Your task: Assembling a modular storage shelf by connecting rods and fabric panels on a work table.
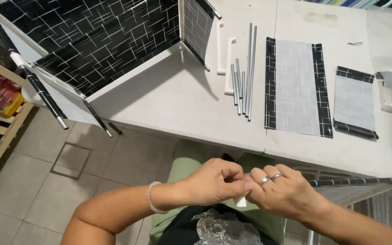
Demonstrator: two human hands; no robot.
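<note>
1. At the lower centre of the frame, the left hand (214, 181) curls its fingers and pinches a small white piece (240, 201), a beaded bracelet (152, 198) on its wrist.
2. The right hand (283, 189), wearing rings, meets it fingertip to fingertip, fingers bent onto the same piece.
3. Metal rods (245, 77) lie on the table (187, 104) above.

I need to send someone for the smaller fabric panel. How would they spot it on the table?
Start at the pale table and find the bundle of metal rods near its middle. Right of them lies a large grey panel with black edges along its sides. The smaller panel lies further right, with black edges at top and bottom.
</note>
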